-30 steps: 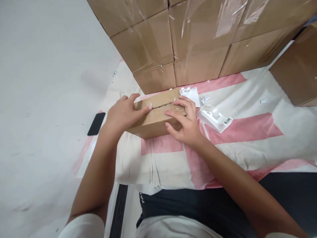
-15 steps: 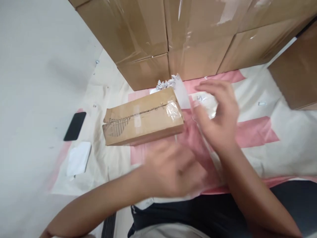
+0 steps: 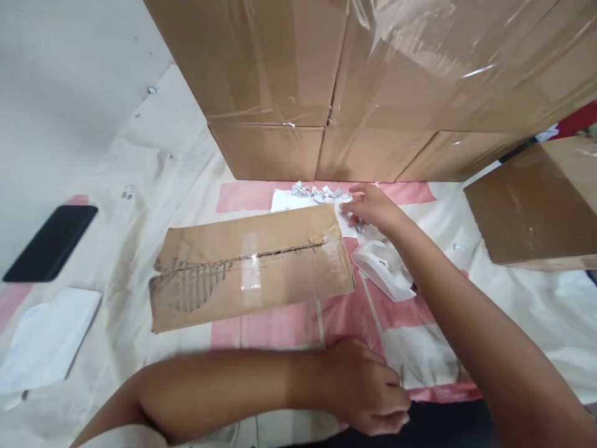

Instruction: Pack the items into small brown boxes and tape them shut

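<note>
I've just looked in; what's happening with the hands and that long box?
A person's right hand, fingers spread, is at the small white scraps behind the long cardboard box; whether it touches any is unclear. The left hand is curled in front of the box, and I can't tell if it holds anything. Neither hand is on the box, which lies on the cloth, its top seam taped across the middle. Stacked boxes stand behind.
</note>
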The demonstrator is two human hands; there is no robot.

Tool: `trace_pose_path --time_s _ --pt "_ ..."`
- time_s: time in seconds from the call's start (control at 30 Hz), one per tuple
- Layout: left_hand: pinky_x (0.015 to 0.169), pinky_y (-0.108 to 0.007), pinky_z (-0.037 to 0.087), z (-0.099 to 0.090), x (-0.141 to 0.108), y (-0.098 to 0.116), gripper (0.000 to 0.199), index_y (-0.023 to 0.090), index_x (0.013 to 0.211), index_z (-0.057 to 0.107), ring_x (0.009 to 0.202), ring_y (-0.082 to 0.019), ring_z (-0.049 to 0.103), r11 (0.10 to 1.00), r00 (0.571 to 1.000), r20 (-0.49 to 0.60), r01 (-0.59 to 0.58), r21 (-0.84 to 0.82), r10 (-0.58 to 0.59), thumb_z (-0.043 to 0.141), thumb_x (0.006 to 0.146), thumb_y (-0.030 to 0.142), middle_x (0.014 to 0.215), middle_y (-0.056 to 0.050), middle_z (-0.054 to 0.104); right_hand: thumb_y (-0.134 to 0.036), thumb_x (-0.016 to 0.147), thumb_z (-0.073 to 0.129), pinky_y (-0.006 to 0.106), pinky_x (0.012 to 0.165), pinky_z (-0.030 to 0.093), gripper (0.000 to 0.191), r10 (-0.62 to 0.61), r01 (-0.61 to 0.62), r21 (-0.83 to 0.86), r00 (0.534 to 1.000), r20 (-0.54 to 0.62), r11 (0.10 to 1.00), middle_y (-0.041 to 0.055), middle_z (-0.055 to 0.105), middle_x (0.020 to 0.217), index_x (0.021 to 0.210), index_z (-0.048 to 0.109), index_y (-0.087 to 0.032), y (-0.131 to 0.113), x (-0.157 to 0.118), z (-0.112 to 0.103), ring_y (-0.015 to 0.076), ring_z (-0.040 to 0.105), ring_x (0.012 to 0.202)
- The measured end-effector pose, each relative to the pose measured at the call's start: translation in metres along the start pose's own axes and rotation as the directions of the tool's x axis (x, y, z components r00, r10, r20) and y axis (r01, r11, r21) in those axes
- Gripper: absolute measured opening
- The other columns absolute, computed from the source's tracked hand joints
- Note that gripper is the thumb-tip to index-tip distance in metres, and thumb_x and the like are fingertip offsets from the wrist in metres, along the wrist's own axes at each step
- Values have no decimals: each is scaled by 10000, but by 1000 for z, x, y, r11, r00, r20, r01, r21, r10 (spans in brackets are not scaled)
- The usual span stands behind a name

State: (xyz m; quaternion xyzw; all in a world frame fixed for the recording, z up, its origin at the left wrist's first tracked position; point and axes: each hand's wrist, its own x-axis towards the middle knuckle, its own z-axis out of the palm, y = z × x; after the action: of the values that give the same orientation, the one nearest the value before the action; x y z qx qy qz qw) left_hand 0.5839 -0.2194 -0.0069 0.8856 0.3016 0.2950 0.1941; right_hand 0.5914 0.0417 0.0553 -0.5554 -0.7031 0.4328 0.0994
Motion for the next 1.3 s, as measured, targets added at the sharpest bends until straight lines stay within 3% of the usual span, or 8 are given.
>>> trace_pose_path --time_s 0.07,0.17,0.4,0.6,0.93,1.1,1.2,1.3 --pt "418 -313 292 3 0 0 303 211 718 608 542 -121 605 1000 1000 -28 -4 4 4 542 955 388 646 45 670 -154 751 715 316 560 488 437 -115 110 -89 992 -53 990 72 735 822 1183 642 -156 -1 5 -7 196 643 599" --pt "422 -320 306 5 1 1 283 207 723 610 534 -131 604 1000 1000 1 4 2 -4 565 941 380 645 35 675 -111 761 648 375 720 546 295 -354 321 -218 925 -134 921 96 733 974 1039 729 -167 7 16 -22 216 660 745" --pt "455 -333 343 7 0 1 250 217 763 607 579 -149 637 999 995 93 32 4 -32 577 935 396 702 31 699 -124 758 636 422 911 520 218 -552 507 -385 834 -9 771 82 651 955 928 757 -186 42 41 -20 270 633 980" --pt "467 -322 359 7 0 1 257 215 742 594 583 -137 634 1000 994 102 27 -5 -27 597 933 387 686 34 691 -164 832 564 347 796 478 97 -599 541 -399 800 -25 740 84 651 932 835 659 -185 50 33 -13 226 598 840" --pt "454 -310 370 1 5 0 270 211 681 576 533 -113 572 998 993 -116 17 -55 -24 631 897 362 609 56 619 -342 1011 356 326 651 345 221 -402 240 -433 852 -334 869 15 511 655 831 446 -253 115 -21 -87 225 495 630" --pt "460 -294 337 -35 50 -5 325 211 585 506 472 -95 473 998 933 -360 -9 -69 -17 545 900 284 518 34 550 -391 1019 376 312 611 308 272 -335 204 -379 885 -322 903 -3 471 606 782 388 -258 141 -34 -99 206 463 580" --pt "505 -287 367 -53 107 -11 331 206 600 523 510 -98 496 991 923 -361 119 -52 -130 502 925 265 549 23 569 -399 1008 411 306 595 297 308 -332 215 -361 893 -305 907 -11 465 587 739 399 -249 147 -34 -104 183 426 558" --pt "538 -284 382 -39 167 -18 282 195 686 583 605 -109 567 954 897 -327 274 -122 -299 489 939 277 650 19 631 -423 987 467 304 592 318 342 -329 222 -325 887 -325 919 -7 498 582 702 461 -235 152 -31 -109 172 433 566"
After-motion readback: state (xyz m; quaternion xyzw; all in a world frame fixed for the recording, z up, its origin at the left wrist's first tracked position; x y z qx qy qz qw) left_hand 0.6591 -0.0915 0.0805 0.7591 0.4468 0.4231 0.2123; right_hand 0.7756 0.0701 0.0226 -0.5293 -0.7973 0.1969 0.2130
